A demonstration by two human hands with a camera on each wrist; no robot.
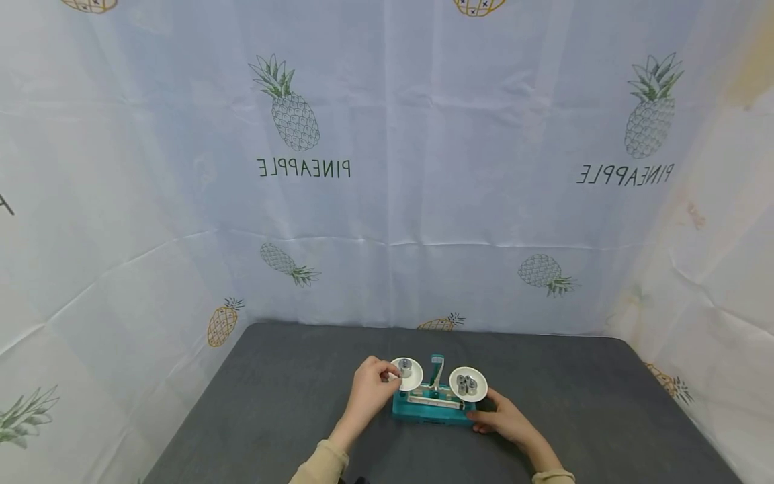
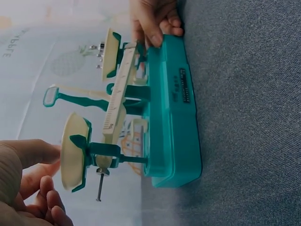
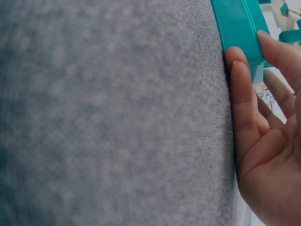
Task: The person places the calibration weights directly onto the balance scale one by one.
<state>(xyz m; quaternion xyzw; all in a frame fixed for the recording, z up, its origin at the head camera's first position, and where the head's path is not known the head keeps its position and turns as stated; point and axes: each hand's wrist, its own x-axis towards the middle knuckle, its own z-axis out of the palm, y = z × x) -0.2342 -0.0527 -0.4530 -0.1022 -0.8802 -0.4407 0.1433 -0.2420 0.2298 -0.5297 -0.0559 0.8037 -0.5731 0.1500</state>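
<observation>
A teal balance scale [image 1: 431, 411] with two cream pans stands on the dark cloth. Its beam slopes down to the right, so the left pan [image 2: 71, 165] sits higher. In that pan is a shiny metal weight [image 1: 404, 364]; several more metal weights [image 1: 467, 384] cluster in the right pan [image 1: 478, 374]. My left hand [image 1: 371, 386] reaches over the left pan's rim, thumb and forefinger pinching at the weight; the rim hides their tips in the left wrist view. My right hand [image 3: 268, 155] grips the base's right end, thumb on its upper edge and fingers low against its side.
A dark grey cloth [image 1: 290, 396] covers the table. White curtains [image 1: 387, 202] printed with pineapples hang behind and on both sides. The scale's teal pointer post [image 1: 437, 370] rises between the pans, and an adjusting screw [image 2: 100, 188] sticks out at the beam's left end.
</observation>
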